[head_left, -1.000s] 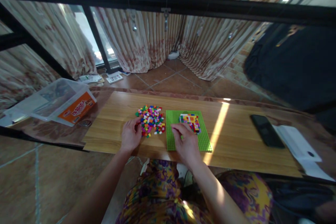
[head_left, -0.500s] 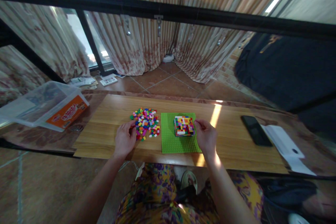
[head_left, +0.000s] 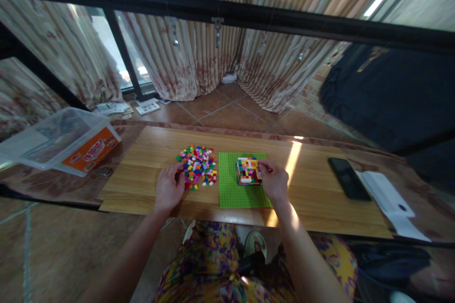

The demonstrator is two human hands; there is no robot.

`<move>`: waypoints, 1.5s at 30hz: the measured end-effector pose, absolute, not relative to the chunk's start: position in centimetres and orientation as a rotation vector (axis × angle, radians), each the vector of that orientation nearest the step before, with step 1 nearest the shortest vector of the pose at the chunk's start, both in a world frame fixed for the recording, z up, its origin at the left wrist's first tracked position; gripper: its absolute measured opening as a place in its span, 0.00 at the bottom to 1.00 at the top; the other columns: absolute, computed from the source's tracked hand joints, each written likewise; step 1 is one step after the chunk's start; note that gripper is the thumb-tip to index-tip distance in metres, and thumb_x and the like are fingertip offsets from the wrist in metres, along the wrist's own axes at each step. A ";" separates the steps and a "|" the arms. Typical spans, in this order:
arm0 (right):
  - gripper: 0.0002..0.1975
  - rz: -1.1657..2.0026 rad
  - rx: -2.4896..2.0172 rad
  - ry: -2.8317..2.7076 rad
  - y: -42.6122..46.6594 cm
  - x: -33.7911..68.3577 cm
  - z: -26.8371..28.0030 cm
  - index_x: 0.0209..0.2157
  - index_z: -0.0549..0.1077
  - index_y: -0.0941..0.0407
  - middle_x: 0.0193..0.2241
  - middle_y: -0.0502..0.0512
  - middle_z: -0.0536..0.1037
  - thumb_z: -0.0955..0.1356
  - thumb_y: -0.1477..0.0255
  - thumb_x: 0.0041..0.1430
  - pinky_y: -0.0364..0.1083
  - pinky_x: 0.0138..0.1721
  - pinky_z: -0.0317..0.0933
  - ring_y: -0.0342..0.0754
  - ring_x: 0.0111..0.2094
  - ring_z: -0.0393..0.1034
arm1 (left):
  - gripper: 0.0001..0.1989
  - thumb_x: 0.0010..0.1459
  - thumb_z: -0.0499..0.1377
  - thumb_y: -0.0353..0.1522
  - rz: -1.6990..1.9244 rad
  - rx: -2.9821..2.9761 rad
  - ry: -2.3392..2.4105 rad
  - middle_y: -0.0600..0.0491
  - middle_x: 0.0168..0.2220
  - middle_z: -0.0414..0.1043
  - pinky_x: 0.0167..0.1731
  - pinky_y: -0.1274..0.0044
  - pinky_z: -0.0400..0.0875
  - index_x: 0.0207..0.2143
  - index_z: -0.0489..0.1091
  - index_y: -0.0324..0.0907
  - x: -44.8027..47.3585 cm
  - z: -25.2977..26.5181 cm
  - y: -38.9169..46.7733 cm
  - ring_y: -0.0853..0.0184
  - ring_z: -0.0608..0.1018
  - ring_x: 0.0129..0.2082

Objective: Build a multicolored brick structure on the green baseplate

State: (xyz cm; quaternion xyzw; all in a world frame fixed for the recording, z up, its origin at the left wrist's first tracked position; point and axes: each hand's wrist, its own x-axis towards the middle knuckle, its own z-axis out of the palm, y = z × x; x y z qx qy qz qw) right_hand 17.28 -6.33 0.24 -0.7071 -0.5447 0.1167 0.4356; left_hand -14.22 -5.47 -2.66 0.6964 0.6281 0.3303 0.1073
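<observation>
A block built from many-coloured toy bricks [head_left: 248, 170] stands on a green studded baseplate [head_left: 241, 198]. My right hand [head_left: 274, 180] is at the right edge of that block, its thumb and fingers closed in a pinch; whatever lies between the fingertips is too small to make out. Left of the baseplate, a heap of small loose bricks [head_left: 198, 165] in several colours is spread on the wooden board. My left hand [head_left: 171, 184] rests at the heap's left edge with curled fingers and the fingertips together against the bricks; anything in them is hidden.
On the board's right lies a black phone [head_left: 348, 178], beside a white box-like object [head_left: 386, 194]. A clear plastic bin [head_left: 67, 139] with an orange label stands at the far left. A dark metal bar [head_left: 227, 12] crosses above the board, in front of striped curtains [head_left: 209, 61].
My right hand has moved a little left, and its fingertips now cover the right edge of the brick block. The left hand stays at the heap.
</observation>
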 end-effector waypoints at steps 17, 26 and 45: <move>0.16 0.485 -1.715 -1.110 -5.8 17.2 -0.2 0.37 0.79 0.59 0.32 0.60 0.83 0.68 0.63 0.52 0.51 0.39 0.69 0.53 0.33 0.77 | 0.17 0.59 0.51 0.32 0.981 2.042 1.863 0.46 0.41 0.77 0.50 0.66 0.69 0.47 0.71 0.39 -14.2 -2.6 -5.5 0.58 0.76 0.43; 0.17 0.519 -1.770 -1.075 -5.2 17.5 0.2 0.39 0.79 0.59 0.28 0.57 0.82 0.68 0.65 0.48 0.48 0.33 0.68 0.51 0.29 0.76 | 0.17 0.59 0.51 0.32 0.980 2.040 1.863 0.45 0.41 0.76 0.49 0.65 0.69 0.47 0.71 0.37 -14.2 -2.7 -5.5 0.57 0.75 0.43; 0.19 0.585 -1.698 -0.991 -5.1 17.8 -0.8 0.39 0.78 0.59 0.26 0.56 0.81 0.70 0.63 0.46 0.47 0.29 0.66 0.49 0.26 0.73 | 0.17 0.59 0.50 0.31 0.991 2.056 1.844 0.44 0.43 0.77 0.50 0.64 0.69 0.47 0.71 0.37 -14.1 -2.6 -5.4 0.56 0.76 0.44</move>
